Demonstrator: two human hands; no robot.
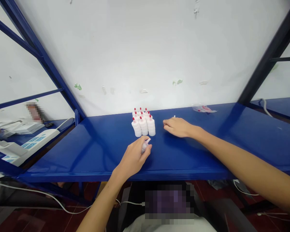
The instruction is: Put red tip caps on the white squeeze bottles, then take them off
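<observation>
My left hand (137, 154) is closed around a small white squeeze bottle (144, 147) near the front of the table. Its pale nozzle tip points up and right, with no red cap on it. Just beyond stand several white squeeze bottles (143, 125) with red caps, grouped upright in close rows. To the right of that group, my right hand (177, 127) is low over the table with curled fingers. A small white nozzle tip (174, 116) sticks up behind it, apparently from another bottle whose body the hand hides.
The blue table (99, 145) runs back to a white wall. A clear plastic bag with red pieces (204, 109) lies at the back right. Blue frame posts (48, 67) rise at the left, where a white power strip (31, 146) sits beyond. A white cable (62, 207) hangs below.
</observation>
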